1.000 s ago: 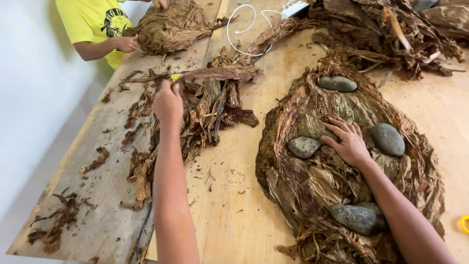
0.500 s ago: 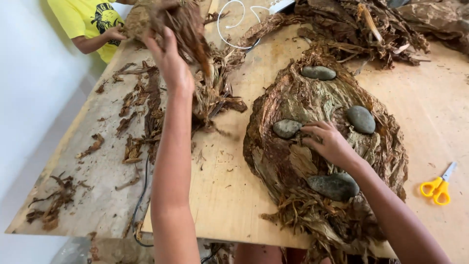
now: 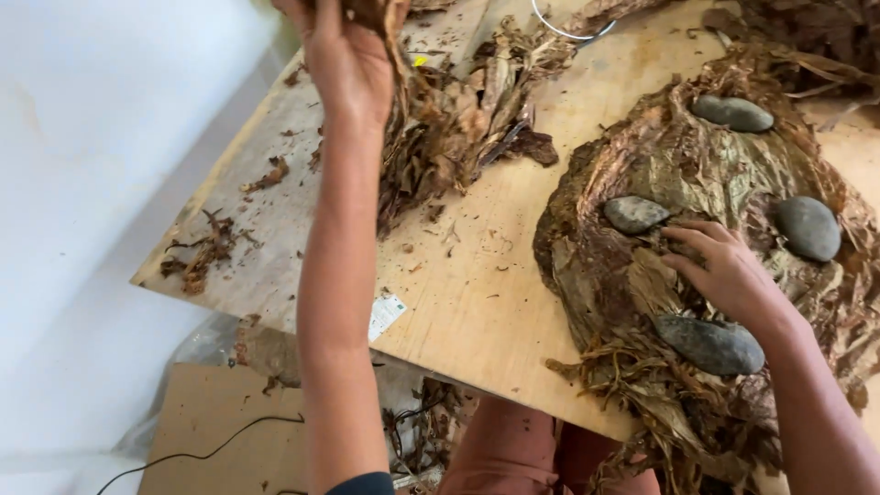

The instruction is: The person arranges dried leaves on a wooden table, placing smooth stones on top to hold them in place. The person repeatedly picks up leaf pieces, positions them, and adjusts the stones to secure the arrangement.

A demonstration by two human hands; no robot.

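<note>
Left hand [image 3: 346,64] grips a dried leaf [image 3: 390,23], raised above the table [image 3: 477,302]. Right hand [image 3: 724,270] rests flat, fingers spread, on the leaf pile [image 3: 678,174] among stones [image 3: 634,214].

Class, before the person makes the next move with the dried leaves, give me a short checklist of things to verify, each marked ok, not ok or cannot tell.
1. Left hand has a grip on the lifted dried leaf: ok.
2. Lifted leaf fully free of the loose leaf heap: cannot tell.
3. Right hand presses flat on the leaf stack: ok.
4. Four grey stones sit on the stack as weights: ok.
5. Bare plywood table between heap and stack: ok, only crumbs.
6. Whole leaf visible: not ok, cut off at the frame's top.
</note>
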